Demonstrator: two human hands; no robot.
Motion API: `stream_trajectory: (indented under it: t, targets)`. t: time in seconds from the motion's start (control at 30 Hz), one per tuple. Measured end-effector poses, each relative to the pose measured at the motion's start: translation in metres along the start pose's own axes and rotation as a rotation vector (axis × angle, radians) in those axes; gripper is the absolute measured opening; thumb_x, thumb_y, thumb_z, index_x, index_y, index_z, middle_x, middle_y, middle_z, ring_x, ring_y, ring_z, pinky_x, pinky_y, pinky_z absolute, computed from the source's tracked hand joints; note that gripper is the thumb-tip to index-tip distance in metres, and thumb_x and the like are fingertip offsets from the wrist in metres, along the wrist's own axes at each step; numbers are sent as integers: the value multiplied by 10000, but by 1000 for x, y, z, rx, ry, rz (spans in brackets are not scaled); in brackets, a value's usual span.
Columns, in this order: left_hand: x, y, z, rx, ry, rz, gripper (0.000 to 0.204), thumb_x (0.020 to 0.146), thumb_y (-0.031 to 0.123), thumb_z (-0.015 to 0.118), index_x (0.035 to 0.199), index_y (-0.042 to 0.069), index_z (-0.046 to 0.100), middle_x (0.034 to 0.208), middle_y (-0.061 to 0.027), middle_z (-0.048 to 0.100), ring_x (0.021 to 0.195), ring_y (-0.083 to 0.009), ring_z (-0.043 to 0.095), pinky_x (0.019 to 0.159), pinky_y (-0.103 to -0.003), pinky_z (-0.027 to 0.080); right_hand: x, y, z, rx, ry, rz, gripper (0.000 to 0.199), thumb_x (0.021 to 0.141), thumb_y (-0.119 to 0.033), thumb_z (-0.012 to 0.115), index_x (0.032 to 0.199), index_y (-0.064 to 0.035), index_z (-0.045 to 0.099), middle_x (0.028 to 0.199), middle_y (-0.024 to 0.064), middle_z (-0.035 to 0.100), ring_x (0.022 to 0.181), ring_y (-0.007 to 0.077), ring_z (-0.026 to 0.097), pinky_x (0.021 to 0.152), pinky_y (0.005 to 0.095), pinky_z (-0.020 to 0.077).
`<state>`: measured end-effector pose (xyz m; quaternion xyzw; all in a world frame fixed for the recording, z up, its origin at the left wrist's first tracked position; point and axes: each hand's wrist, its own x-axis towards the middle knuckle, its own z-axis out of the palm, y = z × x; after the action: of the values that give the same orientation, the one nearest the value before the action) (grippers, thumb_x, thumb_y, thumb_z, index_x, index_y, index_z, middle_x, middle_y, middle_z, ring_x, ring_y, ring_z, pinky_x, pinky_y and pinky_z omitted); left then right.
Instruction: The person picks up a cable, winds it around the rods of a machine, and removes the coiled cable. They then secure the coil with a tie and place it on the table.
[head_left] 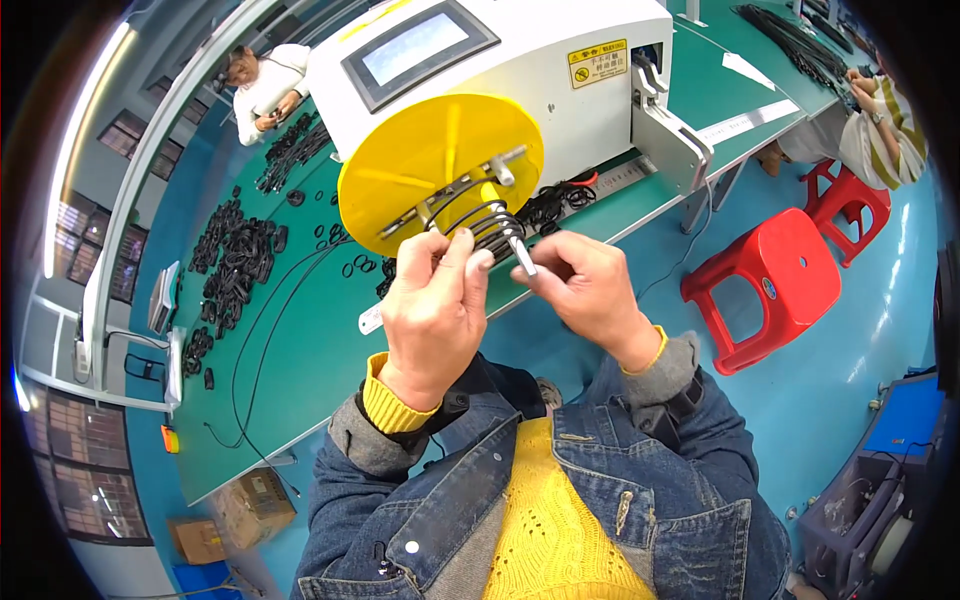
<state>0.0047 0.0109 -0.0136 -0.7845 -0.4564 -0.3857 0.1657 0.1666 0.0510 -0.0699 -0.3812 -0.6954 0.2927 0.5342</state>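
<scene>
A white winding machine (590,130) with a yellow disc (400,160) stands in front of me. Loops of black cable (495,225) are wound round the metal pegs that stick out from the disc. My left hand (435,305) is closed at the left side of the coil, fingertips pinched on the cable. On the right, my right hand (590,295) has its thumb and forefinger together at the free end of a silver peg (525,260). What lies between those fingers is hidden.
The green table (300,365) holds heaps of black cable coils (235,255) and a loose cable (262,350). Red stools (770,285) stand at right. One person (270,90) is at far left, another (885,125) at far right. Cardboard boxes (250,505) sit low left.
</scene>
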Motion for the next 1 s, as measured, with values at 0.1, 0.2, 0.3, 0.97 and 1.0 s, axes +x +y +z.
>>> stream_trajectory:
  t: [0.1, 0.2, 0.3, 0.97, 1.0]
  targets:
    - [11, 11, -11, -30, -175, -231, 436, 826, 60, 570, 1234, -29, 446, 953, -208, 516, 786, -342, 578, 651, -361, 490, 16, -2, -1, -20, -96, 11, 307, 686, -122, 752, 929, -5, 606, 772, 61, 621, 649, 115, 584, 544, 234, 463]
    - [12, 3, -12, -33, -300, -290, 479, 866, 106, 522, 1284, -61, 356, 1075, -264, 466, 931, -402, 534, 772, -398, 463, 25, 3, 0, 95, 40, 11, 636, 613, -115, 800, 1161, -1, 497, 982, 99, 588, 840, 168, 589, 683, 264, 506]
    - [13, -6, -16, -6, -374, -170, 523, 906, 150, 463, 1317, -100, 260, 1204, -317, 385, 1087, -455, 451, 910, -434, 403, 36, 10, 3, 203, -85, -25, 798, 585, -107, 813, 1260, -1, 400, 1061, 113, 551, 929, 199, 565, 770, 295, 501]
    - [15, -27, -7, -267, -483, -297, 345, 904, 144, 462, 1174, -64, 410, 1027, -265, 497, 903, -425, 530, 776, -441, 448, 19, 0, 29, 247, -97, -64, 446, 711, -35, 675, 1081, 24, 435, 833, 140, 623, 701, 211, 627, 608, 311, 484]
    - [14, -25, -7, -259, -443, -272, 304, 901, 139, 466, 1138, -49, 430, 987, -253, 511, 865, -420, 538, 738, -442, 452, 18, -1, 31, 288, -66, -73, 390, 721, -35, 660, 1033, 21, 434, 788, 143, 623, 661, 222, 626, 591, 319, 482]
